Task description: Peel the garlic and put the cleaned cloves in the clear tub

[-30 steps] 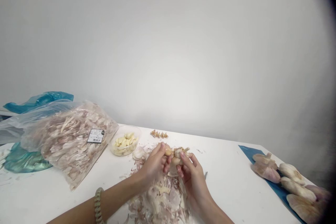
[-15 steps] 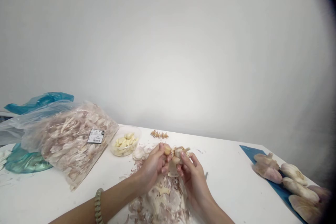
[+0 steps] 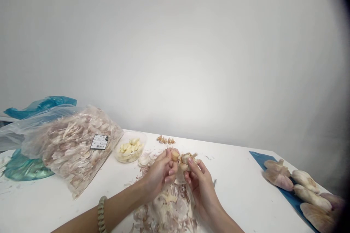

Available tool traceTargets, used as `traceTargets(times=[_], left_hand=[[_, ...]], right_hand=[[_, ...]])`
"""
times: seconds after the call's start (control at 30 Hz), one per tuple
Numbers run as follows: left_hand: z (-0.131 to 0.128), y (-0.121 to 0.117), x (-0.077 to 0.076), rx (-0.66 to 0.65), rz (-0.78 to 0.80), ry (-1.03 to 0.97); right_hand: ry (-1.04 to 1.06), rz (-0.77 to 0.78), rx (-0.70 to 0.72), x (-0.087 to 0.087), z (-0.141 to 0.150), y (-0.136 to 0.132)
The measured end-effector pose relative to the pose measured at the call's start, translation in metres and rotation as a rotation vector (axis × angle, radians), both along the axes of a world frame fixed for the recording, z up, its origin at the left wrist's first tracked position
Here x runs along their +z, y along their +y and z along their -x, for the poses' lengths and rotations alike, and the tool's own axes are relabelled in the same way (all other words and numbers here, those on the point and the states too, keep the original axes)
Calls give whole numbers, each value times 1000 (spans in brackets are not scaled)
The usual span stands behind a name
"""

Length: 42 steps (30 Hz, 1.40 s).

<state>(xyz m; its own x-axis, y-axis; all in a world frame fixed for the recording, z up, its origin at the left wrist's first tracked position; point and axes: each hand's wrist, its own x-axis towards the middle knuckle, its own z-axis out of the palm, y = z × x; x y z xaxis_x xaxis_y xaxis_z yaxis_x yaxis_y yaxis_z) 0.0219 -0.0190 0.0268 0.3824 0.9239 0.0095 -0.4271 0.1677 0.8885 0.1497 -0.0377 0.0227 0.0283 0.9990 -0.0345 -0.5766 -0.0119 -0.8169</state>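
Between thumb and fingers, my left hand (image 3: 161, 174) pinches a tan garlic clove (image 3: 175, 155) in its skin. My right hand (image 3: 201, 182) is closed on a partly broken garlic bulb (image 3: 186, 160), whose stem points up to the right. Clove and bulb are side by side and seem to touch; whether they are still joined I cannot tell. Beneath both hands lies a heap of garlic skins (image 3: 175, 207). Beyond them a short row of unpeeled cloves (image 3: 165, 139) rests on the white table (image 3: 232, 160).
A clear bowl (image 3: 118, 153) holding peeled cloves stands to the left, beside a large plastic bag (image 3: 79, 149) full of skins with a label. Whole garlic bulbs (image 3: 306, 181) lie on a blue sheet (image 3: 259, 157) at the right. Blue-green plastic (image 3: 27, 167) is at far left.
The left hand's fingers have curled in slightly, and the clove has shifted a little to the right and turned. Everything else stays as it was.
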Motion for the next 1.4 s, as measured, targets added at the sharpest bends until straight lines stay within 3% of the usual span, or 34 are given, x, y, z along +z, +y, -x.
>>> traceTargets(times=[0.5, 0.87, 1.13, 1.4], left_hand=[[-2, -9, 6, -105, -67, 42], [-3, -8, 1, -124, -20, 30], [-6, -7, 3, -171, 39, -112], [-6, -8, 5, -121, 89, -86]], right_hand=[[0, 6, -18, -2, -1, 2], [-2, 8, -35, -5, -3, 2], [61, -4, 6, -1, -2, 3], [34, 44, -82, 1, -5, 1]])
